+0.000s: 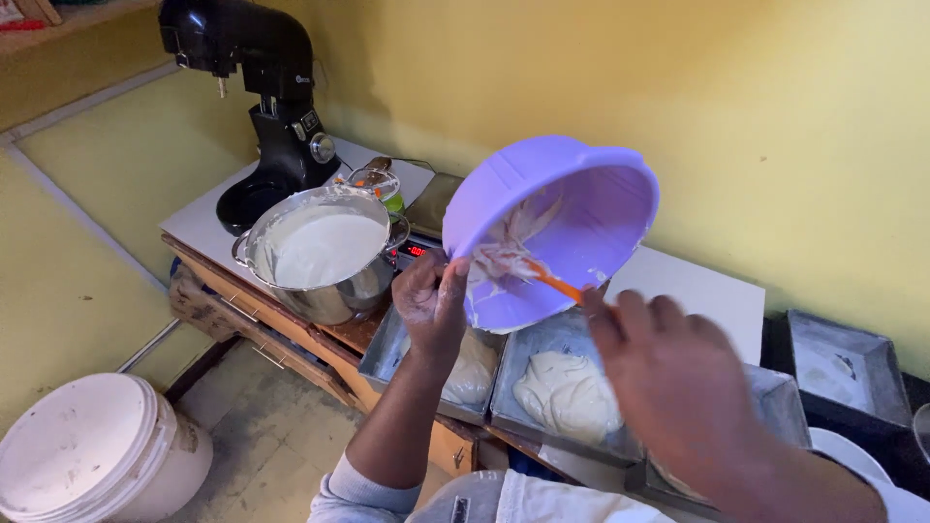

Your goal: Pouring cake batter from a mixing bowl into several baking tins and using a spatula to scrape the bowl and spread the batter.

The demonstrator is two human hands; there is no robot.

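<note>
Right hand (678,378) nearest the lens, blurred, fingers closed round an orange spatula (554,282) reaching into the lilac bowl (562,223). Left hand (433,302) pinching the bowl's lower rim, thumb inside, bowl tilted steeply above two batter-filled metal pans (567,392). Steel mixing bowl (325,254) of batter just left, touching the black stand mixer (266,97). Pans tight side by side at table edge; open floor lower left beside white bucket (92,450)

Yellow wall (775,116) behind a wooden table (291,329), grey concrete floor (271,446).
</note>
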